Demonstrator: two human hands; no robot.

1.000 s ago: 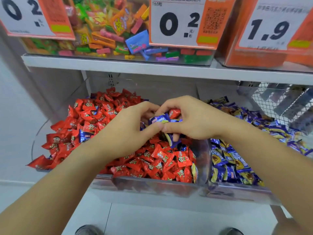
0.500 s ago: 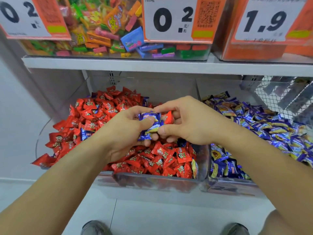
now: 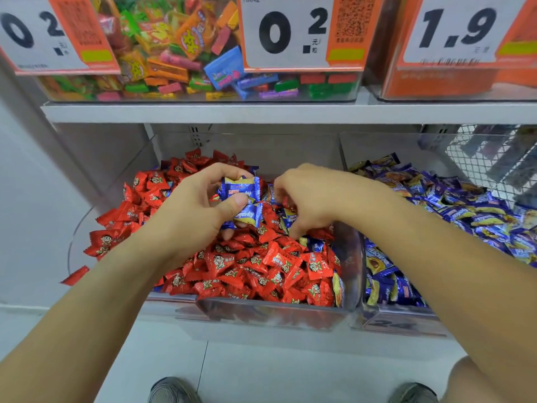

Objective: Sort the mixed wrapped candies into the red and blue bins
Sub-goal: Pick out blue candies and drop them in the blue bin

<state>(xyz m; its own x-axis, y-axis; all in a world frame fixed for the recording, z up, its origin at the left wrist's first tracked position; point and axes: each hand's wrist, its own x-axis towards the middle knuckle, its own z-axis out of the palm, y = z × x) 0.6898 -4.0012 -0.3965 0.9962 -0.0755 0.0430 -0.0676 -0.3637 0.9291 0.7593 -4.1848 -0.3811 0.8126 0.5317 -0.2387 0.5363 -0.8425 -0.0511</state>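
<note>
Picking blue strays out of the red bin.

My left hand (image 3: pixel 197 210) clamps several blue foil-wrapped candies (image 3: pixel 242 199), one reading "Alpenliebe"; my right hand (image 3: pixel 308 202), fingers curled, digs among red wrapped candies (image 3: pixel 261 269) in the clear red-candy bin (image 3: pixel 270 311). Next, I judge: carry them to the blue-candy bin (image 3: pixel 398 318) at 3 o'clock. White-and-orange price tags (image 3: pixel 293 32) at 12 o'clock read "0.2", "1.9".

Both forearms reach in bare from 7 and 5 o'clock, converging toward centre. Left hand (image 3: pixel 191 210) palm turned toward 3 o'clock, fingers curled over, thumb pressing at 4 o'clock, gripping blue candies (image 3: pixel 242 200). Right hand (image 3: pixel 311 199) knuckles up, fingers curled downward, tips buried and hidden; grasp cannot be told.
</note>
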